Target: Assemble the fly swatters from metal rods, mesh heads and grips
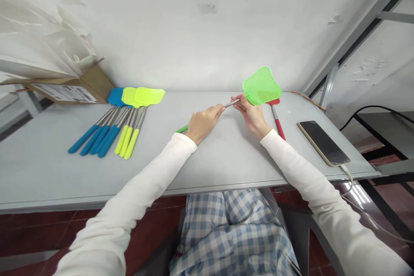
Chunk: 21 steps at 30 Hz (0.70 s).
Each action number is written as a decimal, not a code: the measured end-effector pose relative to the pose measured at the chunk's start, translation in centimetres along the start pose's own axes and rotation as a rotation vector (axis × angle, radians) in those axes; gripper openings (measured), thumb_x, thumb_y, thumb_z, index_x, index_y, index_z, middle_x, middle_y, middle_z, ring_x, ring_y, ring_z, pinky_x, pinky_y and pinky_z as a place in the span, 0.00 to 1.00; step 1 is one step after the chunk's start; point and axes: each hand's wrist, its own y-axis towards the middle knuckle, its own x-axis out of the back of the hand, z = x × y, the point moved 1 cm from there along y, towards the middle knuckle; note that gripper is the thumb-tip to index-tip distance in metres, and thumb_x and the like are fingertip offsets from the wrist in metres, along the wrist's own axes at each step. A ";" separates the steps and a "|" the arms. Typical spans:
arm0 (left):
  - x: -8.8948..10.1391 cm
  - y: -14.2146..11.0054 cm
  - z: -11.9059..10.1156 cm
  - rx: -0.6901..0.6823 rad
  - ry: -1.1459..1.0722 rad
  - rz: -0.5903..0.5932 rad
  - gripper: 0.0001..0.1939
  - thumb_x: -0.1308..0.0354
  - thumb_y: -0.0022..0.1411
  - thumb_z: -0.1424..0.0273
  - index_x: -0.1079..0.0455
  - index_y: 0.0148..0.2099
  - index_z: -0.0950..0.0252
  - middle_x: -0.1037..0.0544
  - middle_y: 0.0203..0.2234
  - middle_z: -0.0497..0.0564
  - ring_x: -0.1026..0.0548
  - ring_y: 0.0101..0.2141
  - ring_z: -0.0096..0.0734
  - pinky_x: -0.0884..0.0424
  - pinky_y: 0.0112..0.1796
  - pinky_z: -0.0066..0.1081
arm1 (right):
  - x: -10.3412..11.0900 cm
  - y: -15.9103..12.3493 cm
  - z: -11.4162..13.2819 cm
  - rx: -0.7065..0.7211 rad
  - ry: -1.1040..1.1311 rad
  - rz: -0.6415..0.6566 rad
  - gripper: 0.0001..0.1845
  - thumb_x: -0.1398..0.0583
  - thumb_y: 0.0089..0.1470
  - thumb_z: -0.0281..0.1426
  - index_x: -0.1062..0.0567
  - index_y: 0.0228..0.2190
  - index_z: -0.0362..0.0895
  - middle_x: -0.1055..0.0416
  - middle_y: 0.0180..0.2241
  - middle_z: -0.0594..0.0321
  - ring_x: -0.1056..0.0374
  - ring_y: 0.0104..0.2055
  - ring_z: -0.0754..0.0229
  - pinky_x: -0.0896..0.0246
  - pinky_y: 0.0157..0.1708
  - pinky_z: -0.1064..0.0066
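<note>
Between my two hands a green fly swatter [262, 86] is held above the table, its mesh head up at the right and its green grip end pointing left. My left hand [204, 123] is closed around the handle, covering most of the grip. Near the head, my right hand [250, 114] pinches the metal rod. Just behind my right wrist lies a red fly swatter [278, 125], its head partly hidden by the green one. Over to the left, yellow fly swatters [131, 136] lie fanned out beside several blue fly swatters [106, 138].
A grey table [226, 159] stands against a white wall. At its back left is a cardboard box [93, 84] with a label. A phone [323, 142] with a white cable lies at the right, near a metal frame [330, 84].
</note>
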 end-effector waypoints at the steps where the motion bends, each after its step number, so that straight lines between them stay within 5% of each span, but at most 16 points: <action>1: 0.0 0.0 0.0 0.000 -0.003 -0.001 0.25 0.66 0.73 0.56 0.31 0.53 0.58 0.20 0.39 0.53 0.22 0.37 0.34 0.41 0.28 0.28 | 0.0 0.0 0.0 0.002 -0.006 -0.002 0.20 0.32 0.44 0.49 0.25 0.29 0.46 0.21 0.38 0.59 0.27 0.49 0.56 0.31 0.51 0.62; 14: -0.2 -0.1 0.3 -0.021 -0.014 -0.046 0.24 0.65 0.73 0.55 0.30 0.52 0.58 0.19 0.40 0.52 0.22 0.35 0.33 0.45 0.26 0.29 | -0.3 0.3 0.0 0.045 -0.027 -0.015 0.21 0.33 0.46 0.49 0.25 0.30 0.45 0.21 0.39 0.56 0.26 0.48 0.54 0.30 0.50 0.60; 17: -0.1 -0.5 1.7 0.028 -0.027 -0.062 0.23 0.62 0.72 0.55 0.29 0.50 0.59 0.19 0.37 0.53 0.22 0.33 0.33 0.45 0.26 0.29 | 2.2 1.6 1.3 0.128 -0.023 -0.139 0.19 0.34 0.48 0.48 0.27 0.30 0.45 0.21 0.37 0.57 0.26 0.49 0.56 0.31 0.52 0.61; 19: 0.2 -0.9 2.9 0.113 -0.052 -0.102 0.22 0.61 0.72 0.56 0.28 0.47 0.60 0.19 0.33 0.53 0.23 0.30 0.33 0.44 0.26 0.29 | 4.6 2.4 2.6 0.226 0.019 -0.346 0.18 0.33 0.47 0.46 0.31 0.27 0.46 0.22 0.35 0.60 0.26 0.47 0.58 0.32 0.53 0.63; 21: 0.5 -1.2 3.5 0.165 -0.084 -0.184 0.23 0.62 0.73 0.57 0.28 0.47 0.61 0.20 0.30 0.52 0.24 0.29 0.32 0.43 0.28 0.28 | 6.0 2.9 3.3 0.235 -0.005 -0.380 0.18 0.34 0.49 0.46 0.30 0.27 0.46 0.21 0.36 0.59 0.25 0.47 0.58 0.31 0.52 0.62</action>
